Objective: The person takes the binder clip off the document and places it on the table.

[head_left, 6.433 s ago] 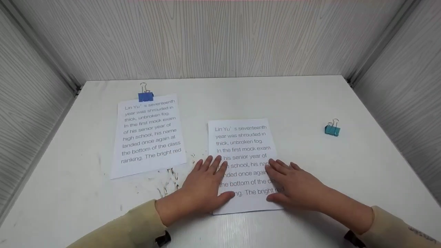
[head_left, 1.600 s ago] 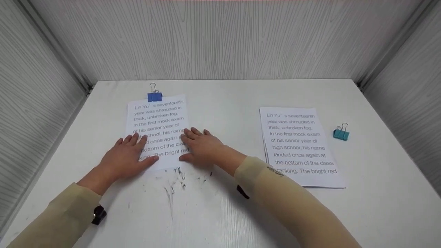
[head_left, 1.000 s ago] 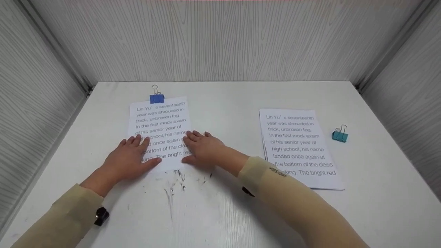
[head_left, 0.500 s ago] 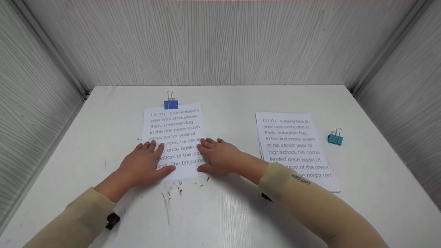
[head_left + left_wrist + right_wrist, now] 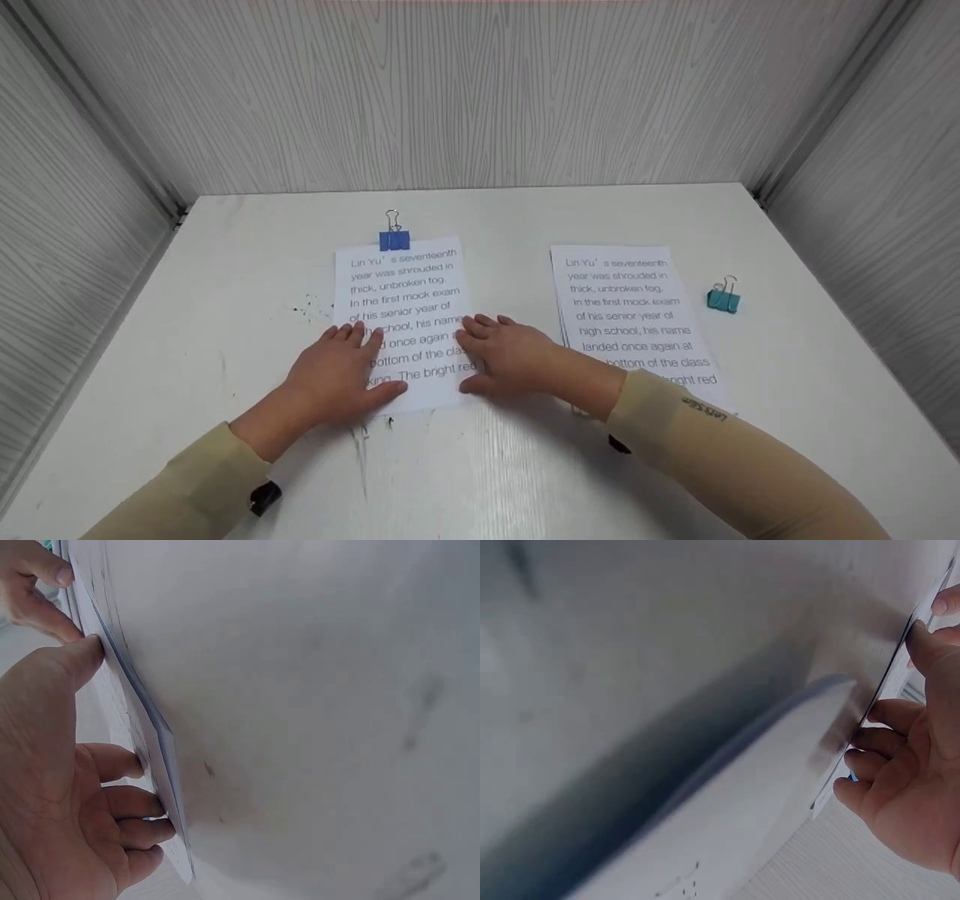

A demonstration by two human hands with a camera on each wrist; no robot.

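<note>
A stack of printed paper (image 5: pixel 405 300) lies flat left of centre in the head view, a blue binder clip (image 5: pixel 394 240) on its top edge with the wire handles up. My left hand (image 5: pixel 337 375) rests over its lower left edge, fingers extended and thumb on the lower part. Opposite it, my right hand (image 5: pixel 514 356) presses along the right edge with fingers pointing at the text. In the left wrist view, thumb and fingertips of the left hand (image 5: pixel 52 765) touch the paper's edge. The right hand's fingertips (image 5: pixel 862 739) meet the stack's edge in the right wrist view.
A second printed stack (image 5: pixel 615 300), unclipped, lies to the right, its lower part covered by my right forearm and sleeve. Beyond it sits a teal binder clip (image 5: pixel 723 300). Dark smudges (image 5: pixel 361 457) mark the white table. Panelled walls (image 5: pixel 480 97) stand behind and at both sides.
Both hands earlier lay on the other stack, now farther right. Since then they have moved to the clipped stack, which has slid rightward and toward me between them.
</note>
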